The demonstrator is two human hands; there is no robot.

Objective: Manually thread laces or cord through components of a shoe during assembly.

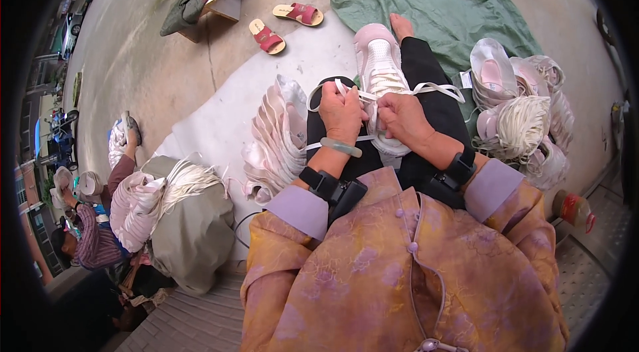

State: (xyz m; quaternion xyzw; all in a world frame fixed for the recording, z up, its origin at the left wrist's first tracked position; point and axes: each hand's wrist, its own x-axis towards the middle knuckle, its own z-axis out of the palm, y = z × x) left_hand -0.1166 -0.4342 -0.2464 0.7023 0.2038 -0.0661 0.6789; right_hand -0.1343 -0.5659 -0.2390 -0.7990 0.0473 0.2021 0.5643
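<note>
A white and pale pink sneaker rests along my lap, its toe pointing away from me. White laces cross its tongue, and a loose shoelace loops out to the right. My left hand is closed on the shoelace at the left side of the shoe, with a lace loop standing out beside the fingers. Bent over the shoe's opening, my right hand has its fingers pinched together near the eyelets. What lies between those right fingertips is too small to make out.
Stacked pale shoe uppers stand at my left. More uppers with a bundle of white laces lie at my right. Ahead are a green cloth, red slippers and a low stool. Another person sits at far left.
</note>
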